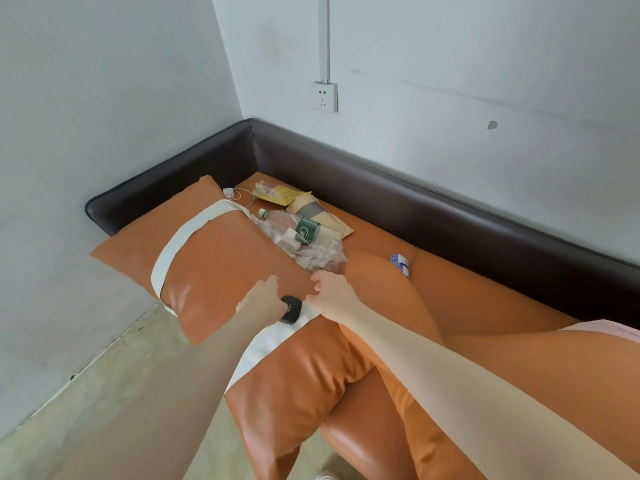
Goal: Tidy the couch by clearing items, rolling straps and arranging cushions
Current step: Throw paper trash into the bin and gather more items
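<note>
Corner couch [485,289] with an orange seat and a dark brown backrest [381,188] running along two walls. Both hands are down at the gap between two orange cushions. The left hand [265,297] has its fingers curled onto the edge of the far cushion [221,258], the one with the white strap [180,244] looped around it; thumb looks tucked under, so that grip seems clamped on the cushion edge. Right next to its wrist there's a small black thing [291,309] sitting on a white band, can't tell what it is exactly. The right hand [329,292] is just beside the left, fingers bent down at the seam by the near cushion [311,386]; honestly can't tell whether that grip is closed on anything or just resting there.

Clutter still on the seat toward the corner: a clear plastic bottle [298,226] with a green label lying on its side on a crinkly clear plastic bag [311,254], a tan paper packet [311,209] behind it, a yellow wrapper [277,194], and a white charger [228,192] with its cable. Further right, a small blue and white packet [401,265] lies on the seat, partly behind a third cushion [388,296]. White wall socket [325,95] above the backrest.
</note>
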